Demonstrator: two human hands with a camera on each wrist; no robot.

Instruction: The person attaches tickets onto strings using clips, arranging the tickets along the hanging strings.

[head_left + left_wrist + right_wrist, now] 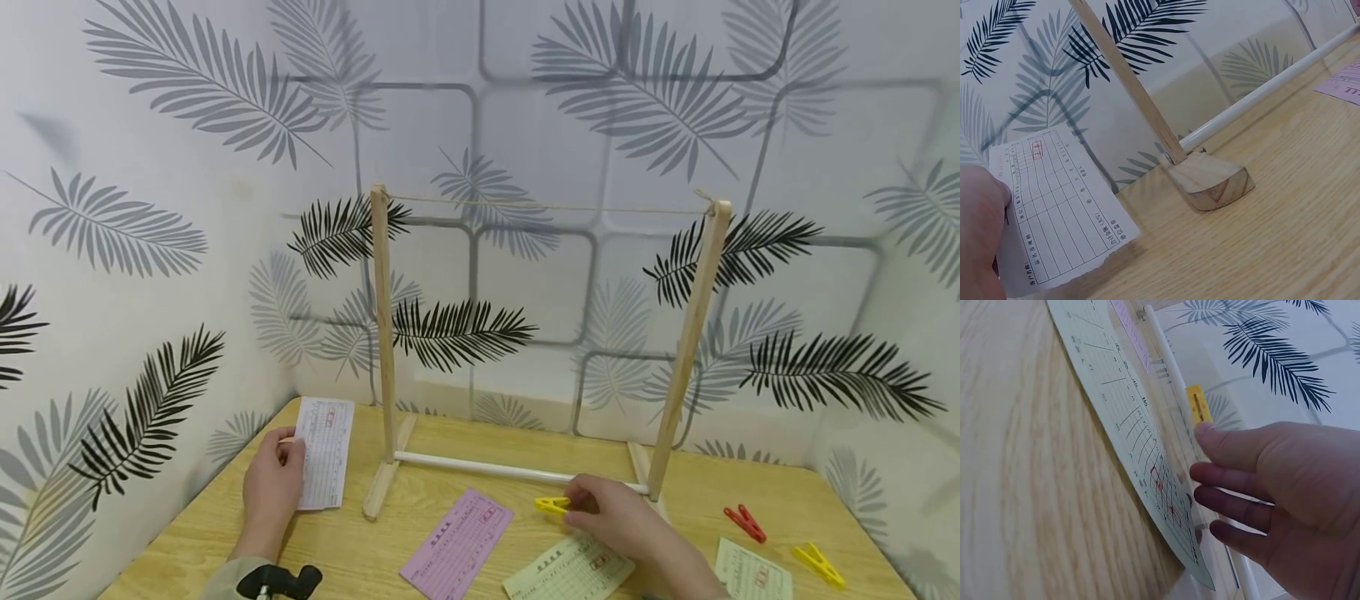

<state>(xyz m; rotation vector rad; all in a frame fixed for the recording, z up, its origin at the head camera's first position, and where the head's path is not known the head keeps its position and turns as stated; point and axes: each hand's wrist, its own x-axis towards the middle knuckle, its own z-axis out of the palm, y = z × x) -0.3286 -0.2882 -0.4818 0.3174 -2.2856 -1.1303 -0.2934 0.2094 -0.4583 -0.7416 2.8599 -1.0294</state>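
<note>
My left hand (274,477) pinches the near long edge of a white printed slip (326,454), which is tilted up above the table at the left in the head view. Between the thumb and fingers of my right hand (613,515) is a yellow clothespin (551,504), its tip pointing left. Below that hand lies a pale green slip (558,575) with a red stamp. A pink slip (457,546) rests on the table between the two hands. Behind them stands a wooden frame (381,333) with a string (540,206) tied across its top.
A white rod (487,471) joins the frame's feet low over the table (360,558). To the right lie a red clothespin (746,523), another yellow clothespin (819,565) and a second green slip (752,573). The patterned wall (540,375) rises right behind the table.
</note>
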